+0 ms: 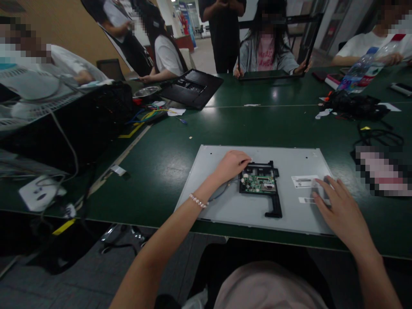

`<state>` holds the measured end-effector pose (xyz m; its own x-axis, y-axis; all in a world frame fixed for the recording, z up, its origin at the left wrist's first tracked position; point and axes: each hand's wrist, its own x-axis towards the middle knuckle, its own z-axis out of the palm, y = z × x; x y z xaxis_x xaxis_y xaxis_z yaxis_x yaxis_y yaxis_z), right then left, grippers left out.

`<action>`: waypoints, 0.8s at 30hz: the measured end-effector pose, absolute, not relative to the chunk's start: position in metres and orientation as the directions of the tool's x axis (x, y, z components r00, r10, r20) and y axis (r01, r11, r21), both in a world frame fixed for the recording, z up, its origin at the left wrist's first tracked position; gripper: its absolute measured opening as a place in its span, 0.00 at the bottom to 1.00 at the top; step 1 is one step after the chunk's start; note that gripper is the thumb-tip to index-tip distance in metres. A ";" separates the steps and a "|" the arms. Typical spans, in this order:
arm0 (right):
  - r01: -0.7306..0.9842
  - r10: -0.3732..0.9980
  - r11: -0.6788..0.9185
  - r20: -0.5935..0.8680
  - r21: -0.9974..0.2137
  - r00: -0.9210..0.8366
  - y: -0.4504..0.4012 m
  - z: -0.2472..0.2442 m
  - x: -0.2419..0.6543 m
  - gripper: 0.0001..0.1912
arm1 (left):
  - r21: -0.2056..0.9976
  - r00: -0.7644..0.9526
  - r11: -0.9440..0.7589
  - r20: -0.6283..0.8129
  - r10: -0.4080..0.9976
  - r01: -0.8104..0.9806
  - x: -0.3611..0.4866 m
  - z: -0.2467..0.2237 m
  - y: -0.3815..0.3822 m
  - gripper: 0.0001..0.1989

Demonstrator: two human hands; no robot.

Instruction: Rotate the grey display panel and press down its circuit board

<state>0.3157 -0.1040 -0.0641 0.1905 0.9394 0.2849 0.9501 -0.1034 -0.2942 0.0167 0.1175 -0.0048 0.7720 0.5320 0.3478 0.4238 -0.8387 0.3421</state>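
Note:
A flat grey display panel (222, 210) lies on the green table in front of me. On its middle sits a black plastic bracket (277, 205) holding a green circuit board (257, 183). My left hand (232, 166) is at the bracket's upper left corner, its thumb and fingers pinched together; what is between them, if anything, is too small to make out. A thin cable (222, 192) runs beneath that hand towards the board. Over the panel's right side, my right hand (339, 206) has its fingers spread beside a white label (302, 182) and holds nothing.
A large black monitor shell (80, 124) stands on the left, with a white box (40, 193) near it. A black back cover (199, 88) lies at the far side. Across the table (154, 180), a person holds a black frame (270, 78). Bottles (360, 71) and cables (380, 136) are at right.

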 end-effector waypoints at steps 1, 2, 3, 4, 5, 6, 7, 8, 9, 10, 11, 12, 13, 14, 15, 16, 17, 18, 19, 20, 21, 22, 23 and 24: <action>0.951 0.939 -0.100 0.289 -0.293 0.188 -0.104 -0.064 0.316 0.30 | 0.372 0.755 -0.830 0.367 0.543 0.416 0.017 -0.003 0.117 0.11; 0.952 0.939 -0.094 0.293 -0.291 0.181 -0.104 -0.063 0.316 0.30 | 0.400 0.736 -0.819 0.385 0.557 0.411 0.016 -0.001 0.116 0.12; 0.953 0.938 -0.087 0.299 -0.289 0.176 -0.104 -0.063 0.316 0.30 | 0.423 0.714 -0.806 0.400 0.575 0.413 0.015 0.001 0.115 0.12; 0.954 0.937 -0.083 0.304 -0.289 0.173 -0.105 -0.063 0.316 0.31 | 0.440 0.690 -0.793 0.411 0.595 0.421 0.012 0.005 0.115 0.12; 0.954 0.936 -0.079 0.308 -0.289 0.170 -0.105 -0.064 0.316 0.31 | 0.452 0.669 -0.778 0.415 0.616 0.436 0.009 0.009 0.115 0.11; 0.954 0.935 -0.078 0.312 -0.289 0.171 -0.105 -0.064 0.316 0.31 | 0.459 0.649 -0.761 0.412 0.640 0.459 0.004 0.014 0.115 0.11; 0.954 0.934 -0.078 0.314 -0.289 0.171 -0.106 -0.064 0.316 0.31 | 0.461 0.626 -0.740 0.405 0.667 0.490 -0.003 0.019 0.116 0.11; 0.954 0.933 -0.079 0.314 -0.288 0.173 -0.106 -0.065 0.316 0.31 | 0.459 0.598 -0.713 0.394 0.698 0.529 -0.011 0.024 0.117 0.11; 0.955 0.934 -0.081 0.313 -0.287 0.174 -0.106 -0.065 0.316 0.31 | 0.452 0.567 -0.680 0.378 0.732 0.577 -0.020 0.030 0.118 0.12; 0.955 0.934 -0.083 0.311 -0.284 0.174 -0.106 -0.066 0.316 0.31 | 0.437 0.528 -0.639 0.361 0.769 0.632 -0.032 0.035 0.119 0.12; 0.955 0.935 -0.086 0.309 -0.283 0.175 -0.106 -0.066 0.316 0.31 | 0.412 0.481 -0.589 0.342 0.807 0.695 -0.044 0.039 0.120 0.13; 0.955 0.936 -0.087 0.305 -0.283 0.175 -0.106 -0.067 0.316 0.31 | 0.375 0.427 -0.530 0.325 0.844 0.761 -0.057 0.042 0.121 0.13; 0.955 0.938 -0.087 0.300 -0.283 0.174 -0.106 -0.068 0.317 0.31 | 0.328 0.363 -0.459 0.314 0.877 0.826 -0.072 0.045 0.121 0.14; 0.955 0.939 -0.088 0.295 -0.284 0.174 -0.106 -0.068 0.317 0.31 | 0.274 0.291 -0.378 0.311 0.905 0.884 -0.086 0.046 0.121 0.15; 0.954 0.941 -0.090 0.290 -0.286 0.175 -0.106 -0.069 0.317 0.31 | 0.216 0.211 -0.287 0.315 0.925 0.933 -0.102 0.046 0.121 0.16; 0.954 0.941 -0.093 0.287 -0.286 0.178 -0.105 -0.069 0.317 0.31 | 0.159 0.127 -0.187 0.325 0.937 0.969 -0.117 0.045 0.120 0.17; 0.953 0.942 -0.096 0.283 -0.286 0.180 -0.105 -0.069 0.316 0.31 | 0.101 0.051 -0.090 0.332 0.942 0.991 -0.132 0.044 0.119 0.18; 0.953 0.942 -0.098 0.282 -0.285 0.181 -0.106 -0.069 0.316 0.32 | 0.046 -0.027 0.012 0.339 0.940 0.999 -0.148 0.042 0.118 0.20; 0.954 0.943 -0.097 0.280 -0.284 0.179 -0.106 -0.069 0.316 0.32 | -0.002 -0.090 0.097 0.341 0.936 0.995 -0.163 0.041 0.116 0.23; 0.955 0.943 -0.095 0.281 -0.282 0.176 -0.106 -0.069 0.315 0.32 | -0.041 -0.140 0.164 0.342 0.929 0.986 -0.178 0.041 0.115 0.25; 0.955 0.943 -0.093 0.283 -0.280 0.175 -0.106 -0.068 0.314 0.32 | -0.069 -0.173 0.208 0.340 0.924 0.976 -0.192 0.041 0.113 0.27; 0.956 0.943 -0.092 0.285 -0.278 0.174 -0.106 -0.067 0.314 0.32 | -0.089 -0.194 0.235 0.331 0.923 0.968 -0.205 0.042 0.112 0.28; 0.956 0.942 -0.092 0.286 -0.278 0.174 -0.106 -0.066 0.313 0.32 | -0.090 -0.226 0.268 0.323 0.919 0.959 -0.218 0.044 0.110 0.29; 0.956 0.941 -0.093 0.288 -0.278 0.176 -0.106 -0.065 0.312 0.32 | -0.078 -0.240 0.275 0.302 0.923 0.958 -0.229 0.047 0.108 0.28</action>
<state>0.3124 -0.1060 -0.0651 0.1755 0.9413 0.2884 0.9560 -0.0931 -0.2782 -0.2292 0.1083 0.0472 -0.2399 0.9228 0.3016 0.9583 0.2748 -0.0785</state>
